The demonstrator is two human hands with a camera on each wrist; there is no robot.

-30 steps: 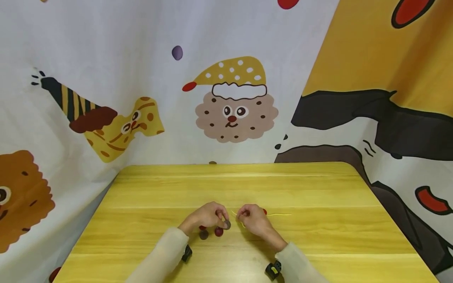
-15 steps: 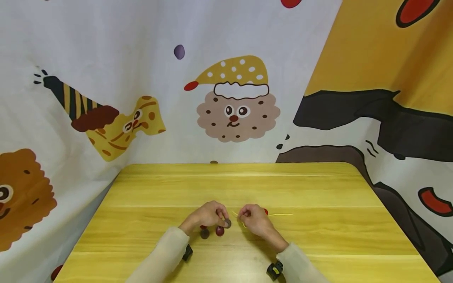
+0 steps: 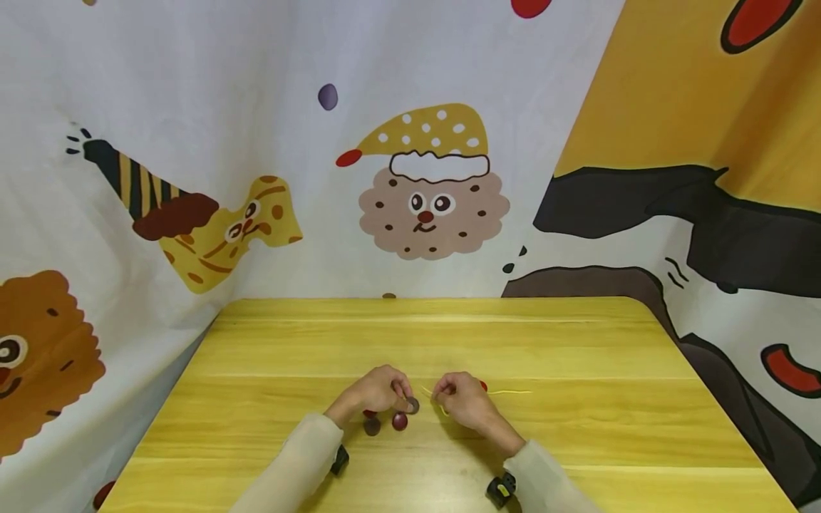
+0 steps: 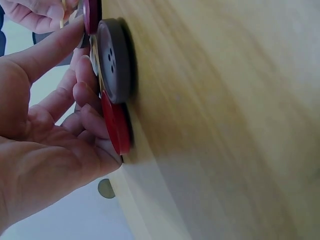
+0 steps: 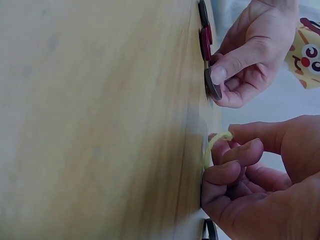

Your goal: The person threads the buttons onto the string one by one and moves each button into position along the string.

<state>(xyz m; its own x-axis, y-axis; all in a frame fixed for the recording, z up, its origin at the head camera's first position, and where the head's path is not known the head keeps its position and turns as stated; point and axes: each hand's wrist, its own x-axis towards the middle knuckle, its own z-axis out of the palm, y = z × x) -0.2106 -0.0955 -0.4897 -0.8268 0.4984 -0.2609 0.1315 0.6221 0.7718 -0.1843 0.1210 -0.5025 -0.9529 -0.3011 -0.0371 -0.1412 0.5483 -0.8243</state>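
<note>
Between its thumb and fingers, my left hand [image 3: 378, 388] pinches a dark grey button [image 5: 212, 86], tilted on edge close over the tabletop. Below that hand lie a second grey button [image 4: 114, 60] with several holes, a maroon button [image 3: 400, 422] and a red button [image 4: 115, 122] partly under the palm. To the right, my right hand [image 3: 467, 400] pinches a yellow cord [image 5: 209, 152] near one end, its short tip pointing toward the left hand. The cord's other end runs out on the table past a red piece [image 3: 484, 385] mostly hidden behind the right hand.
Everything lies on a yellow wood-grain table [image 3: 308, 335]. Behind it hangs a white curtain [image 3: 269, 85] printed with cartoon biscuits. A small black camera [image 3: 500, 490] is strapped at the right wrist, another black camera [image 3: 340, 460] at the left.
</note>
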